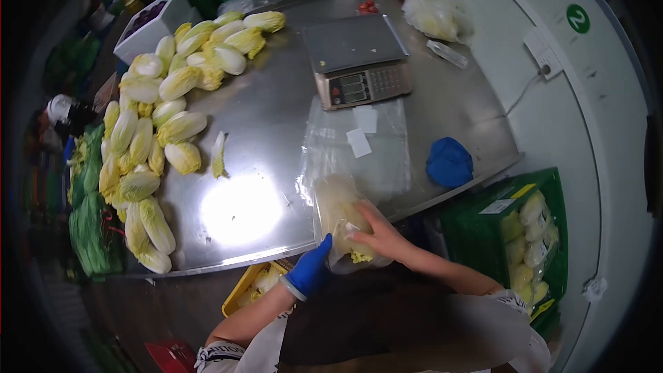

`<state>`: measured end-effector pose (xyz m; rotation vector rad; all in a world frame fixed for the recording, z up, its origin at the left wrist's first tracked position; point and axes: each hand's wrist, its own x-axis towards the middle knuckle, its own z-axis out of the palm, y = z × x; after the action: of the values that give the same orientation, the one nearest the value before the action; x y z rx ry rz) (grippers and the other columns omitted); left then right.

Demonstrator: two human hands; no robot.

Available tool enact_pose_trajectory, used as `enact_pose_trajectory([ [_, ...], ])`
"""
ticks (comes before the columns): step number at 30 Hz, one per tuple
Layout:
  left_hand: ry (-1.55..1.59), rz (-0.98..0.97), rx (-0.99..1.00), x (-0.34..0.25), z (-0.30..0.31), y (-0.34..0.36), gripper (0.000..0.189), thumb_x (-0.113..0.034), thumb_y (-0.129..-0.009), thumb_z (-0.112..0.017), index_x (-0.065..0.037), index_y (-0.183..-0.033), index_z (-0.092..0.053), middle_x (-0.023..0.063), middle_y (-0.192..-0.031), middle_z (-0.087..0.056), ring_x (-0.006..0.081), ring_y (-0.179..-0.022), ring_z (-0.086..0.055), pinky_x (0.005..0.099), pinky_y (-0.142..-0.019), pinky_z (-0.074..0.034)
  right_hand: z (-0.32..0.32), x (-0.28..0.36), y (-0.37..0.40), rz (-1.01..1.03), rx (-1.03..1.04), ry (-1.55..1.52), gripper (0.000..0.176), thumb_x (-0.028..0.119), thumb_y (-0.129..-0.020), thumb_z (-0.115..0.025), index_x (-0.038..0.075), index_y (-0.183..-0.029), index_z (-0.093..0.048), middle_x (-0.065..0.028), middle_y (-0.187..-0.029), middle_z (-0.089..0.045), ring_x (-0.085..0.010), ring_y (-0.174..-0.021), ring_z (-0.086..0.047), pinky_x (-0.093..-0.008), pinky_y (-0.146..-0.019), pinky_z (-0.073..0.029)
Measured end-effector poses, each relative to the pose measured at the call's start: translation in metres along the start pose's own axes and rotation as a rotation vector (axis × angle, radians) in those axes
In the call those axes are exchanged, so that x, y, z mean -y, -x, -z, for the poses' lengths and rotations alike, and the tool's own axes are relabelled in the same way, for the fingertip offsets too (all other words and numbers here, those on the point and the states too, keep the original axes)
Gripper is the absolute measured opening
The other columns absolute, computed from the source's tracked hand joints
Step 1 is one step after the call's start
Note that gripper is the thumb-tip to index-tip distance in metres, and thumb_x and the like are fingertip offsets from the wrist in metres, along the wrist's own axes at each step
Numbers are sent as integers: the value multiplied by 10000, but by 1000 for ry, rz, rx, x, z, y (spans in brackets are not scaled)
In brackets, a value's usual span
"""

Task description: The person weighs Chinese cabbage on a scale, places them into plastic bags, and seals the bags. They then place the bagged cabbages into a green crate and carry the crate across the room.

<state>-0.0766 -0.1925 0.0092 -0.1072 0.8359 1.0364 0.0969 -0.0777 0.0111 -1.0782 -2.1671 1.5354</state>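
Note:
At the table's front edge, my two hands hold a bagged napa cabbage (336, 200) in clear plastic, its yellow leafy tip toward me. My left hand (309, 273), in a blue glove, closes on the bag's left side. Bare, my right hand (378, 235) curls over the bag from the right; a small white patch shows by its fingers. Under and beyond the bag lie flat clear plastic bags (328, 139) with two white slips of paper (358, 143) on top. Behind them stands a digital scale (357, 34).
Unwrapped napa cabbages (181, 126) are heaped on the steel table (259, 128) at left, near a white foam box (153, 27). A crumpled blue item (449, 163) lies at right. Below are a green crate (456, 224) of wrapped cabbages and a yellow crate (238, 291).

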Motion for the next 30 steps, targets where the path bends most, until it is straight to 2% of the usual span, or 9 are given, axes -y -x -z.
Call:
enact_pose_trajectory([
  [5, -561, 179, -71, -45, 12, 22, 390, -292, -967, -453, 33, -1167, -534, 148, -1027, -634, 265, -886, -637, 392, -802, -520, 17, 69, 5, 174, 15, 4, 483, 219, -816, -665, -22, -1209, -521, -173, -1313, -467, -319, -1257, -409, -389, -1040, -337],
  [7, -265, 27, -132, -51, 15, 17, 313, -234, -944, -450, 32, -1025, -594, 133, -831, -651, 235, -765, -640, 337, -727, -522, 11, 95, -3, 461, -158, 296, 444, 203, -794, -675, -12, -1163, -551, -181, -1258, -498, -320, -1205, -456, -404, -1033, -348],
  [12, -131, -9, -120, -64, 27, 8, 337, -245, -938, -409, 28, -1004, -597, 148, -856, -657, 231, -752, -638, 341, -718, -519, -27, 75, -27, 525, 24, 884, 125, 199, -728, -648, 97, -688, -589, -35, -699, -556, -226, -794, -562, -362, -738, -447],
  [15, -107, -36, -57, -70, 42, 1, 343, -257, -939, -423, 33, -1016, -589, 145, -850, -657, 235, -737, -632, 338, -719, -516, 9, 124, -27, 544, -63, 699, 74, 137, -716, -650, 101, -691, -590, -29, -680, -551, -221, -765, -572, -354, -698, -451],
  [17, -150, -76, 147, -85, 52, 8, 308, -215, -938, -445, 50, -954, -600, 145, -872, -657, 232, -809, -631, 327, -766, -505, 67, 176, -4, 809, -574, 710, 119, 85, -776, -634, 54, -890, -647, -90, -838, -623, -255, -777, -607, -392, -641, -481],
  [20, -126, -48, 119, -90, 64, 5, 315, -217, -933, -448, 60, -942, -598, 172, -866, -653, 254, -779, -636, 345, -747, -511, 94, 212, 25, 595, -911, -310, 267, 82, -846, -541, -35, -1084, -571, -172, -947, -619, -349, -953, -596, -463, -794, -486],
  [24, -184, 27, 162, -97, 64, 10, 318, -212, -931, -453, 68, -951, -601, 173, -861, -653, 264, -802, -635, 356, -774, -505, 99, 115, -27, 386, -512, 1084, 310, 53, -793, -564, 4, -1099, -581, -151, -1014, -616, -355, -1055, -555, -445, -913, -435],
  [27, -174, 11, 184, -100, 64, 9, 320, -215, -928, -454, 63, -959, -608, 163, -844, -658, 254, -789, -636, 344, -762, -503, 55, 55, -43, 392, -104, 1147, 362, 39, -750, -633, 58, -1110, -598, -115, -1085, -605, -285, -1119, -514, -366, -944, -404],
  [30, -187, -66, 131, -102, 66, 3, 310, -220, -923, -458, 40, -949, -624, 141, -799, -666, 228, -752, -644, 317, -725, -505, 18, 33, -60, 302, 87, 142, 297, 65, -739, -677, 56, -1033, -644, -101, -1045, -634, -243, -1049, -561, -317, -901, -432],
])
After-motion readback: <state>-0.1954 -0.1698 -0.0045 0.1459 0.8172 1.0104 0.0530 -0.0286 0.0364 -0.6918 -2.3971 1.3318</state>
